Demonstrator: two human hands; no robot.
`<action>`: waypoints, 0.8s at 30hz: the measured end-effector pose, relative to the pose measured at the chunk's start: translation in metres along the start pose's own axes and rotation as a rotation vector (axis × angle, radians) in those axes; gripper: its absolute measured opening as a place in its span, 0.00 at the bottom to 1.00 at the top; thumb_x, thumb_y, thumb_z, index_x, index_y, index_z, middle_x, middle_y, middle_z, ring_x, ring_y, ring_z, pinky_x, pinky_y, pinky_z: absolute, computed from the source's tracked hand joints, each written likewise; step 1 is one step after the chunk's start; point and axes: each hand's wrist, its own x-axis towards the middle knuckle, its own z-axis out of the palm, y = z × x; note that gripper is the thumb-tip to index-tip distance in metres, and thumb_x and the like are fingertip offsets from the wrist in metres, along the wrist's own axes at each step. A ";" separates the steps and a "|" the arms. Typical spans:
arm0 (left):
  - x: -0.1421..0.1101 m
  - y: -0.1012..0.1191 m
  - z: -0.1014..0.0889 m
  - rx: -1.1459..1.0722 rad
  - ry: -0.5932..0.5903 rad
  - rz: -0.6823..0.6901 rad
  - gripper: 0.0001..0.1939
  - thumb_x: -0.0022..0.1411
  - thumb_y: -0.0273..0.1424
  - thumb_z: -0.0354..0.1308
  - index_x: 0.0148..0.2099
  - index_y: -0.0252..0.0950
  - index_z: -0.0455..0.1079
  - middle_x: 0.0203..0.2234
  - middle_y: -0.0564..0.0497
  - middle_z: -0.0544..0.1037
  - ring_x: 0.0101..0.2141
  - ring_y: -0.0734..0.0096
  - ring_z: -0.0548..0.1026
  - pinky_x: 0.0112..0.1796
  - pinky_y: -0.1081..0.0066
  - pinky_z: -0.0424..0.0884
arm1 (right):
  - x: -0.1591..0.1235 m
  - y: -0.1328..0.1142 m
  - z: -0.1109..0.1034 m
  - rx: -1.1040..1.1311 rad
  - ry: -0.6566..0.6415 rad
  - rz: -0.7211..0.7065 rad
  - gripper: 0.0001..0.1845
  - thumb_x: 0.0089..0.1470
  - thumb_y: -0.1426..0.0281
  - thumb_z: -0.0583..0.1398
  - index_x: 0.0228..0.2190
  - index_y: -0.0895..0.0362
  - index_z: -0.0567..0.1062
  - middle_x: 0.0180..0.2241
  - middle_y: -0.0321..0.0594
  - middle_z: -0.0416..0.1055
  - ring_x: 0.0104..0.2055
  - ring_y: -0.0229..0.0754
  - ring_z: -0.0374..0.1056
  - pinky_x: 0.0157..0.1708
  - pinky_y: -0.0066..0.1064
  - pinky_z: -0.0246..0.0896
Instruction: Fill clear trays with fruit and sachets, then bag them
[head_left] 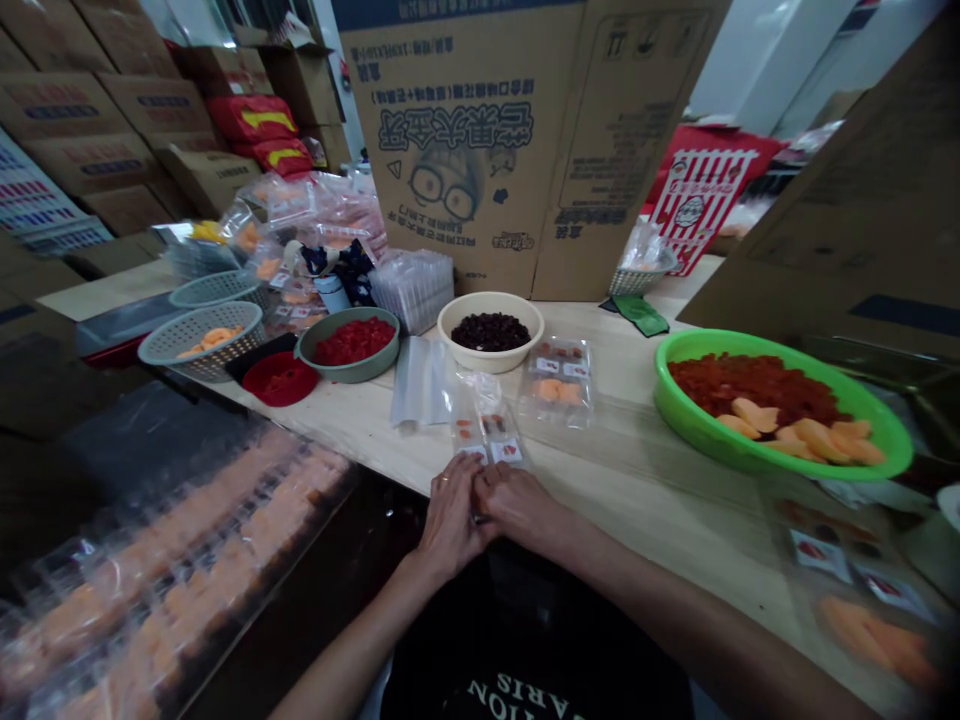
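- Head view: left hand [450, 520] and right hand [517, 505] meet at the counter [637, 480] edge, closed narrow; whatever they pinch is hidden.
- Clear packet of sachets [486, 430] lies flat just ahead of the hands, its near end reaching them.
- White bowl of dark dried fruit [487, 362] sits beyond that packet, within reach.
- Green basin of red pieces and orange slices [697, 420] sits right of that packet, also close to hand.

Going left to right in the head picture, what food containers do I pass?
Grey plastic basket of orange pieces, grey-green bowl of red pieces, cream bowl of dark berries, bright green plastic basin.
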 end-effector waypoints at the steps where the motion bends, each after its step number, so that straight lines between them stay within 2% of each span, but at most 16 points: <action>1: -0.003 -0.001 0.000 -0.008 -0.012 0.019 0.41 0.55 0.30 0.67 0.67 0.39 0.53 0.62 0.36 0.68 0.64 0.44 0.64 0.58 0.42 0.67 | -0.007 -0.005 0.000 0.018 0.011 -0.012 0.19 0.61 0.79 0.52 0.53 0.67 0.70 0.48 0.58 0.73 0.49 0.53 0.70 0.45 0.40 0.68; 5: -0.011 -0.004 0.000 -0.038 0.003 0.010 0.29 0.60 0.22 0.58 0.63 0.41 0.66 0.59 0.41 0.72 0.64 0.49 0.64 0.58 0.44 0.69 | -0.034 -0.022 0.001 0.101 0.032 -0.050 0.22 0.54 0.83 0.53 0.50 0.62 0.71 0.48 0.54 0.72 0.47 0.51 0.71 0.44 0.39 0.68; 9: -0.014 0.000 0.000 -0.097 0.052 0.091 0.17 0.64 0.25 0.60 0.54 0.44 0.77 0.57 0.44 0.74 0.62 0.51 0.66 0.56 0.48 0.72 | -0.054 -0.035 0.000 0.135 0.076 -0.025 0.24 0.48 0.85 0.53 0.47 0.61 0.71 0.46 0.50 0.73 0.45 0.49 0.71 0.42 0.38 0.67; 11: -0.012 0.008 -0.005 -0.146 0.098 0.161 0.14 0.67 0.26 0.59 0.51 0.44 0.78 0.53 0.44 0.77 0.59 0.55 0.70 0.57 0.48 0.71 | -0.063 -0.041 -0.006 0.114 0.162 -0.025 0.23 0.47 0.85 0.53 0.45 0.60 0.71 0.43 0.49 0.73 0.43 0.48 0.70 0.40 0.36 0.65; 15: 0.006 0.040 -0.024 -0.181 0.146 0.313 0.15 0.70 0.28 0.55 0.55 0.42 0.76 0.49 0.44 0.79 0.56 0.59 0.73 0.61 0.47 0.67 | -0.086 -0.049 -0.029 0.023 0.467 -0.066 0.16 0.50 0.85 0.53 0.39 0.58 0.70 0.35 0.44 0.71 0.34 0.45 0.65 0.34 0.34 0.60; 17: 0.026 0.056 -0.028 -0.199 0.164 0.377 0.16 0.70 0.27 0.55 0.56 0.41 0.75 0.49 0.44 0.80 0.54 0.60 0.75 0.62 0.47 0.65 | -0.097 -0.045 -0.044 0.001 0.569 -0.048 0.13 0.53 0.84 0.52 0.36 0.58 0.69 0.34 0.43 0.69 0.33 0.44 0.62 0.33 0.34 0.59; 19: 0.056 0.067 -0.021 -0.254 0.163 0.449 0.16 0.69 0.25 0.56 0.56 0.42 0.75 0.49 0.46 0.80 0.51 0.63 0.76 0.62 0.47 0.65 | -0.104 -0.034 -0.055 -0.015 0.644 0.015 0.12 0.54 0.84 0.51 0.34 0.58 0.69 0.32 0.42 0.67 0.32 0.44 0.60 0.32 0.34 0.58; 22: 0.115 0.067 0.017 -0.348 0.124 0.550 0.13 0.69 0.26 0.58 0.52 0.43 0.77 0.48 0.47 0.81 0.53 0.61 0.75 0.61 0.49 0.67 | -0.115 -0.004 -0.059 -0.044 0.694 0.198 0.15 0.55 0.86 0.50 0.36 0.59 0.72 0.32 0.43 0.68 0.34 0.44 0.62 0.35 0.34 0.59; 24: 0.157 0.058 0.054 -0.382 0.100 0.534 0.11 0.69 0.29 0.58 0.49 0.42 0.79 0.45 0.48 0.82 0.57 0.58 0.72 0.60 0.49 0.67 | -0.131 0.022 -0.052 -0.054 0.650 0.378 0.19 0.56 0.85 0.50 0.45 0.61 0.73 0.35 0.44 0.70 0.36 0.45 0.65 0.37 0.34 0.61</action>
